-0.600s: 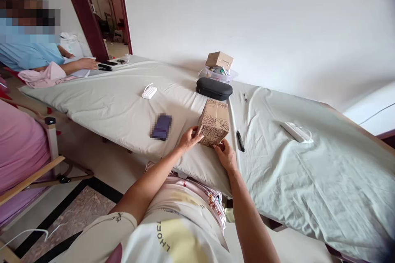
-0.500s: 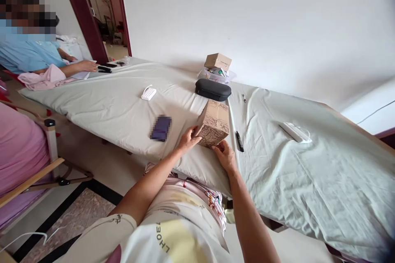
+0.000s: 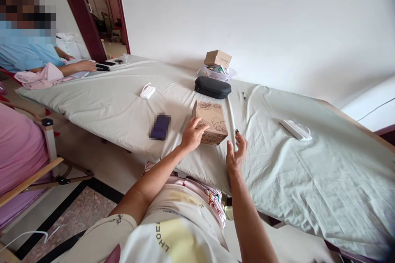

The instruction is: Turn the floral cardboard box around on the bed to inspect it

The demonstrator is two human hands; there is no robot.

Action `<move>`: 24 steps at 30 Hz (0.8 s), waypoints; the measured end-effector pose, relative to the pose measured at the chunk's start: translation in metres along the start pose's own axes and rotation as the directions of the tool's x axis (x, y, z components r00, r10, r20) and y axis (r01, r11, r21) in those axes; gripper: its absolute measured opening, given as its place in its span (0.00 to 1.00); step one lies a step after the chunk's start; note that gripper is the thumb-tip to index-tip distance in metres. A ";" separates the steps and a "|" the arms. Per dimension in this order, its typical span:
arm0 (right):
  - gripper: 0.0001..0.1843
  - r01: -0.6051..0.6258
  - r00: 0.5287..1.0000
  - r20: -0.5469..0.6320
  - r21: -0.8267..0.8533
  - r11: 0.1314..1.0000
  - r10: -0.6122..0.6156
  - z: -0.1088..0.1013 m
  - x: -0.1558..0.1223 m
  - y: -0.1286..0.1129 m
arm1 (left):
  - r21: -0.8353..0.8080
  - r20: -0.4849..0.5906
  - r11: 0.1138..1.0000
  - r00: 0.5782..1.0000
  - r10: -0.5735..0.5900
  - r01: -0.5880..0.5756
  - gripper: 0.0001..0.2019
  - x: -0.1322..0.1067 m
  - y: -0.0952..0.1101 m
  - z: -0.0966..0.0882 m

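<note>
One scribbled-on cardboard box (image 3: 211,119) is sitting dead centre in the frame, on the pale sheet (image 3: 308,185). Left hand (image 3: 191,134) has its fingers bent against the box's near left part, touching it, though I can't tell if that's a real grip or just resting. Right hand (image 3: 237,154), just right of the box, is off it with fingers loosely spread. One black marker (image 3: 237,131) pokes out behind those fingers, mostly hidden, so no clue if they're touching.

Other counts: one black case (image 3: 212,87) right behind the box, then one clear tub (image 3: 226,74) with a second box (image 3: 217,59) on top, upper middle. White gadgets, two: one (image 3: 148,91) left of centre, one (image 3: 296,130) over at the right. One blurred dark purple thing (image 3: 160,126) left of the box. Upper left, one person in light blue (image 3: 24,57).
</note>
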State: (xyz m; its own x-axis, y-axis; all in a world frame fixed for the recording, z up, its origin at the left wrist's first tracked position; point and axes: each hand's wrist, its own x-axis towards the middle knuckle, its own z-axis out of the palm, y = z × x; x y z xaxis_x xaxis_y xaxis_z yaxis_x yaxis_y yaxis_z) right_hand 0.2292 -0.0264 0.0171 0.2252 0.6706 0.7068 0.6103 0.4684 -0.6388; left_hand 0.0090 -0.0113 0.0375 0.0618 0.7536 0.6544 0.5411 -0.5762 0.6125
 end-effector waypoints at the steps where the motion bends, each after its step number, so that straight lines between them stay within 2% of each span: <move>1: 0.30 0.031 1.000 0.002 -0.029 0.999 -0.031 0.000 0.001 -0.002 | 0.001 0.032 1.000 0.999 -0.004 0.004 0.17 0.003 0.006 0.001; 4: 0.26 0.056 0.997 0.054 -0.052 0.997 -0.053 0.003 0.003 -0.007 | -0.040 0.069 0.999 0.997 -0.020 0.023 0.14 0.012 0.013 0.005; 7: 0.25 0.011 0.998 0.063 -0.035 0.999 -0.009 0.009 0.005 -0.004 | -0.101 0.045 0.994 0.998 -0.037 0.042 0.13 0.013 0.009 0.007; 10: 0.29 -0.127 0.987 0.097 -0.012 0.992 0.127 0.011 0.005 0.007 | -0.173 0.026 0.983 0.998 -0.050 0.054 0.14 0.007 -0.001 0.006; 13: 0.30 -0.237 0.946 0.216 -0.053 0.970 0.243 0.012 0.002 0.016 | -0.228 0.000 0.967 0.993 -0.118 0.115 0.21 -0.003 -0.012 0.004; 16: 0.28 -0.211 0.915 0.324 -0.124 0.970 0.241 0.012 -0.001 0.020 | -0.268 0.052 0.927 0.965 -0.257 0.261 0.26 -0.011 -0.024 0.004; 18: 0.29 -0.187 0.910 0.351 -0.134 0.973 0.223 0.012 -0.002 0.019 | -0.275 0.095 0.908 0.949 -0.301 0.316 0.26 -0.013 -0.029 0.004; 24: 0.30 -0.186 0.909 0.357 -0.119 0.975 0.217 0.012 -0.002 0.016 | -0.289 0.108 0.901 0.946 -0.305 0.324 0.28 -0.011 -0.030 0.004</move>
State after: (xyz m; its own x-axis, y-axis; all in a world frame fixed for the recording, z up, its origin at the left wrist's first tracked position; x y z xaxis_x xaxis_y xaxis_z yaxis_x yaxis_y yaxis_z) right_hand 0.2293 -0.0136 0.0021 0.0660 0.9163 0.3950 0.6434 0.2635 -0.7187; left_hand -0.0051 -0.0012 0.0100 -0.0165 0.9231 0.3842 0.2653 -0.3664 0.8918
